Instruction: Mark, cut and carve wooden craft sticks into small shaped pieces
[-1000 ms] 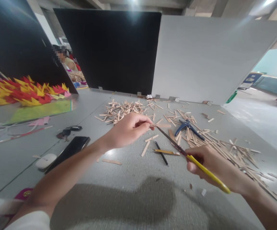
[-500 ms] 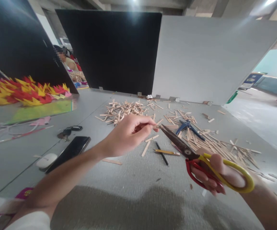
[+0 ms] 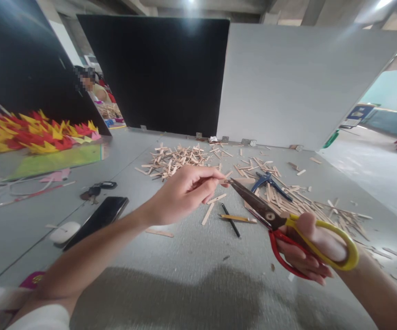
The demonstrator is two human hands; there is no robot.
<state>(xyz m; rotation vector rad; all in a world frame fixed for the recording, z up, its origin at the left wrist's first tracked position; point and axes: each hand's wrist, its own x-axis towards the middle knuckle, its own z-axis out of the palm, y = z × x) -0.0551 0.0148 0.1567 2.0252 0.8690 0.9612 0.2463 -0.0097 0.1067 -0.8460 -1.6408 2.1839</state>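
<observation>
In the middle, my left hand (image 3: 186,195) is closed, pinching a small wooden craft stick (image 3: 223,181) between thumb and forefinger. My right hand (image 3: 310,250) grips scissors (image 3: 258,204) by their yellow and red handles. The tips of the dark blades meet the stick just beyond my left fingertips; how far they sit around it is hard to make out. Below the blades, a black pen (image 3: 232,224) crosses a yellow tool (image 3: 238,218) on the table. Blue-handled pliers (image 3: 270,183) lie beyond the scissors.
A pile of craft sticks (image 3: 179,160) lies behind my left hand, with more sticks (image 3: 308,206) at the right. On the left are a phone (image 3: 97,222), keys (image 3: 95,190), a white mouse (image 3: 64,233) and folded paper pieces (image 3: 36,133). Black (image 3: 153,73) and white panels (image 3: 288,87) stand behind.
The scissor handles have spread a little, with the red one lower. My left hand keeps its pinch on the stick. The whole view has shifted slightly.
</observation>
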